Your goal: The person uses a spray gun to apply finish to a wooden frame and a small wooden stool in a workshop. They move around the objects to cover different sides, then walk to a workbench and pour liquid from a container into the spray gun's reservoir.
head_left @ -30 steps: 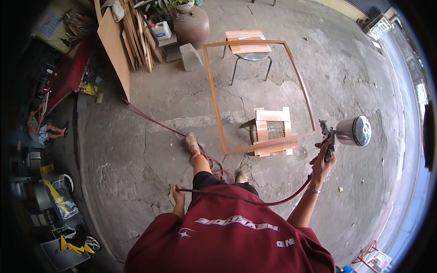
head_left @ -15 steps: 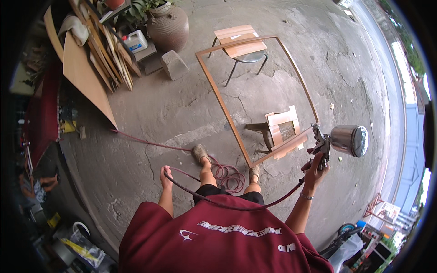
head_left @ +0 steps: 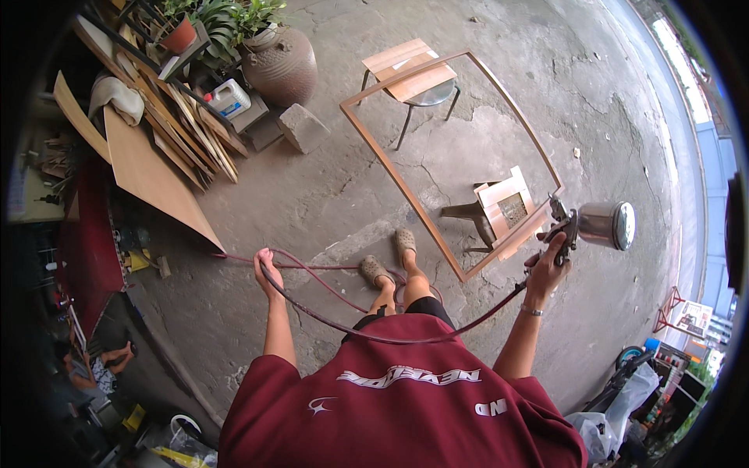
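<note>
My right hand point(head_left: 548, 267) is wrapped round the handle of a spray gun point(head_left: 568, 221) with a round silver metal cup. The gun is close to the near right corner of a brown rectangular frame point(head_left: 406, 189). A dark red air hose point(head_left: 367, 335) hangs from the gun's handle in a sag across my body to my left hand point(head_left: 268, 269), which is closed round it. The frame rests across a metal stool point(head_left: 431, 95) and a lower brown stool point(head_left: 468, 212), both topped with pieces of wood board.
Wood boards point(head_left: 156, 183) lean at the left by a large clay pot point(head_left: 279, 66), a white jug point(head_left: 228, 99) and a concrete block point(head_left: 304, 129). More hose lies on the floor round my feet. Plastic bags point(head_left: 605, 425) and other goods crowd the lower right.
My left hand has moved left and up with the hose. My right hand and the spray gun have shifted slightly up. My feet have stepped, and the view has turned a little.
</note>
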`<state>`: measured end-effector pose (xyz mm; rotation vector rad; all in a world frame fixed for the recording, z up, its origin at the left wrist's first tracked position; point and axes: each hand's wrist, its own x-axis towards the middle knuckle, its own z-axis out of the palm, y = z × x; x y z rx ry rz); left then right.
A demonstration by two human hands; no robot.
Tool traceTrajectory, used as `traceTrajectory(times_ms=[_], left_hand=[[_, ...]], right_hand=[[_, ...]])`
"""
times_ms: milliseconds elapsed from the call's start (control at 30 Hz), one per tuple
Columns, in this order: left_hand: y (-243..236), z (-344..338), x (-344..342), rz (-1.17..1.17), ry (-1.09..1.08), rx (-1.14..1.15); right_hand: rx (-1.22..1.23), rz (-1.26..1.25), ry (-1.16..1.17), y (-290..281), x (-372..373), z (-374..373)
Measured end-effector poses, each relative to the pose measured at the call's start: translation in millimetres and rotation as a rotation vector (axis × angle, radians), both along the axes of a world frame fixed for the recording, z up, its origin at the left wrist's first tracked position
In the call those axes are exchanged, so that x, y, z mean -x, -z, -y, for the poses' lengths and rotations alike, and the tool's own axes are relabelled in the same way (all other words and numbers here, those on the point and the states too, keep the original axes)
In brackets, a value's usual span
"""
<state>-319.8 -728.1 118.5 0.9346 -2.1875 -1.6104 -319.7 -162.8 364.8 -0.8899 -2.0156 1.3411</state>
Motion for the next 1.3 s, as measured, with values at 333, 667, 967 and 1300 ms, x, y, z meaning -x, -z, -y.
traceTrajectory(times_ms=[333,667,967,1300], left_hand=[[-51.6,24.0,145.3,-0.103,0.018,-0.005],[-212.6,-2.0,410.2,-0.591,0.541,0.301],[-52.3,-6.7,513.4,-0.058,1.078,0.430],[28.7,23.8,605.5,0.180,1.852,0.958]], right_hand=[[0.054,-0.113,0.053,32.5,50.1,15.1],[0.101,-0.101,0.244,42.6,145.5,27.8],[-0.197,0.150,0.563,87.6,104.8,57.3],[-0.073,0.167,1.009,20.5,124.0,222.8]])
